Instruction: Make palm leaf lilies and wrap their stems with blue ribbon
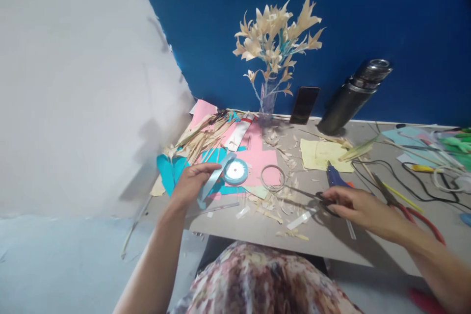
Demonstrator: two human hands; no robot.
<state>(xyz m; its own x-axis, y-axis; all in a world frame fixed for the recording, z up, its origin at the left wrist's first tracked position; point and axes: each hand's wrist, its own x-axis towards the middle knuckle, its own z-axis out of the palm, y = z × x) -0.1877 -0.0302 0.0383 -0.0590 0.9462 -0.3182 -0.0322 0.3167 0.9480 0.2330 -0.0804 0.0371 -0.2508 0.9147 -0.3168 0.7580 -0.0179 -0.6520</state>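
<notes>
A strip of pale blue ribbon (212, 182) is pinched in my left hand (195, 181), its tail hanging toward the table. Just right of those fingers lies a ribbon spool (235, 170) with a white centre. In my right hand (349, 206) is a pair of dark-handled scissors (299, 193), blades parted and pointing left over the table. Near the blade tips rests a roll of clear tape (273, 177). A blue glue gun (334, 176) lies behind my right hand, partly hidden by it.
Dried husk strips (206, 132) lie on blue and pink sheets at the left. Behind stand a vase (268, 95) of husk flowers (274, 34), a phone (304, 105) and a dark flask (349, 100). Red-handled shears (405, 206) and a black cable (390, 169) are at right.
</notes>
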